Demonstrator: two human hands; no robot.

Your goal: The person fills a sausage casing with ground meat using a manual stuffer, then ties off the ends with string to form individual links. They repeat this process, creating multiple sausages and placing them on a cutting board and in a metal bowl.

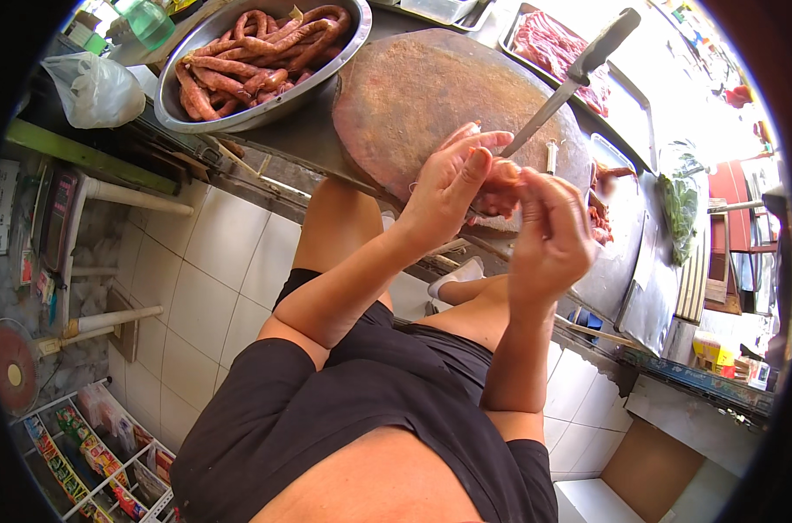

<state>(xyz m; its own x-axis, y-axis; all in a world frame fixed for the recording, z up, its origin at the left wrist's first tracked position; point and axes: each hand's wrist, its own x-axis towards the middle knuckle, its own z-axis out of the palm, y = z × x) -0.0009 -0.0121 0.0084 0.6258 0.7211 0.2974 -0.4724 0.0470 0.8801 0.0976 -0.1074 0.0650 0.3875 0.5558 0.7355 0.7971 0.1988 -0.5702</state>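
Over the front of a worn round wooden board (439, 87), my left hand (448, 183) holds a small reddish piece of meat (500, 199), with thumb and some fingers raised beside it. My right hand (553, 231) is closed at the right side of that piece, its fingertips pinched on it. Just beyond my hands a long knife (566, 91) slants up from the board toward the upper right, black handle on top; its tip is hidden behind my fingers. More red scraps (601, 222) lie at the board's right edge.
A steel bowl (173, 109) of sausage coils stands upper left, beside a white bag (95, 91). Behind the board is a tray (640, 122) with raw meat (553, 48). Leafy greens (679, 205) lie right. A wire rack (82, 458) is lower left; tiled floor (208, 275) shows below.
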